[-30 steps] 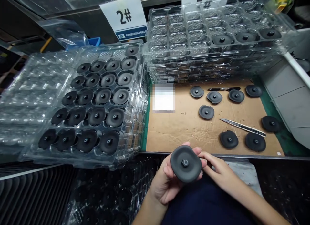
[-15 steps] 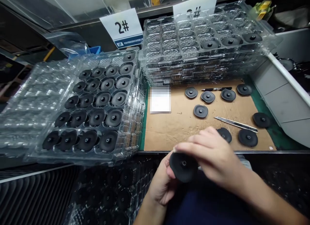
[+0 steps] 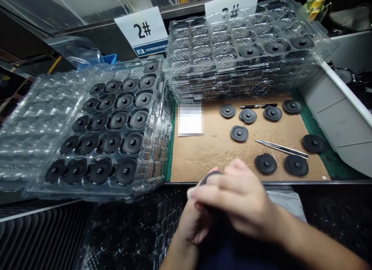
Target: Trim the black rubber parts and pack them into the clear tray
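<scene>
Right hand [image 3: 236, 202] farther left now — black disc [image 3: 210, 176] between it and left hand [image 3: 190, 225]

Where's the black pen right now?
In the head view, the black pen lies on the cardboard sheet right of centre, before the stacked clear trays, beside loose black discs.

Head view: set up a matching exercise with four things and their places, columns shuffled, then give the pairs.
Things
1. pen
2. knife
3. 2# sign
4. nearest disc

Places
A. upright behind the left tray
B. between the left hand and the right hand
C. at the foot of the tray stack
D. slanted on the right part of the cardboard

Pairs: 1-C, 2-D, 3-A, 4-B
</scene>
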`<state>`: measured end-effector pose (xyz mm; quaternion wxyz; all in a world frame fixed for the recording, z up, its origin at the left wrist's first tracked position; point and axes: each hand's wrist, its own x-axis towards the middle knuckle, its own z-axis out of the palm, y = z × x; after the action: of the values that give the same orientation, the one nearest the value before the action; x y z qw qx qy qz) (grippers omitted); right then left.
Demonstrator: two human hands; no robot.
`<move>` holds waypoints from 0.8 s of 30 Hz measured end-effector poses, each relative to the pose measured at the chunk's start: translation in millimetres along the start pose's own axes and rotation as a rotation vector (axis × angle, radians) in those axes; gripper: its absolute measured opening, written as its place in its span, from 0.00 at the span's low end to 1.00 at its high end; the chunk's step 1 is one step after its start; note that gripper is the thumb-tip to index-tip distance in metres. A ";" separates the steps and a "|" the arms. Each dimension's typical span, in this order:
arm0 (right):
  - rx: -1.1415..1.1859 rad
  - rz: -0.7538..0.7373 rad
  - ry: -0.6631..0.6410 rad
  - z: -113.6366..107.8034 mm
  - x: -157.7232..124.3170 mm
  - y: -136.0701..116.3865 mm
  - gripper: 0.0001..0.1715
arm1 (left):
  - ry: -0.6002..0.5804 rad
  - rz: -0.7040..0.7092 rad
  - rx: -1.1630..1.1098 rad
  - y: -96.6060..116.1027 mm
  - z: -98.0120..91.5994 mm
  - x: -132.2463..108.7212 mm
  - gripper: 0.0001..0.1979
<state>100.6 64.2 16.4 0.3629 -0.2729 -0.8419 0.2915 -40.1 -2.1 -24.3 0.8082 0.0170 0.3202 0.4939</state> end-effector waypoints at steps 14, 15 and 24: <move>0.093 0.747 -0.009 32.8 -62.3 59.6 0.13 | 0.005 0.141 -0.012 13.1 -7.5 12.4 0.32; 0.078 0.737 0.045 25.5 -52.3 51.7 0.14 | 0.008 0.136 -0.005 12.3 -6.0 13.4 0.32; 0.087 0.177 -0.087 10.4 3.2 -10.2 0.14 | 0.131 0.143 0.084 8.1 3.6 13.6 0.30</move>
<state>88.1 56.3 19.0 0.3104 -0.3173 -0.8161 0.3701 -40.4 14.1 -25.4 0.7467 0.0412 0.3908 0.5367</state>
